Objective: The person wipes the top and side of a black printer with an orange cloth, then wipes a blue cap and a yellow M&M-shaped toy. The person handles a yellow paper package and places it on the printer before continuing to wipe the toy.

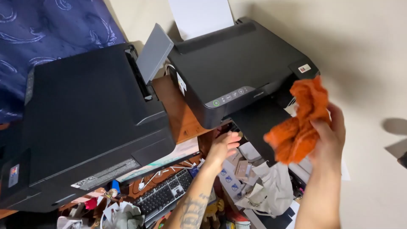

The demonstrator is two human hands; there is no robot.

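Right hand [328, 138] raised over the right end of the desk, fingers curled and pinching a bunched orange cloth [300, 123] — fuzzy, crumpled, folds hanging free in the air just in front of the right-hand black printer [237, 68]. Cloth judged light, soft and limp (no risk of breakage, little of slipping); best gripped as a wad at its middle, as now. Left hand [222, 148] empty, fingers loosely spread, reaching below that printer's front edge towards the desk's wooden edge [178, 114] — a second black printer [89, 123] at left, keyboard [165, 195] and paper clutter beneath.
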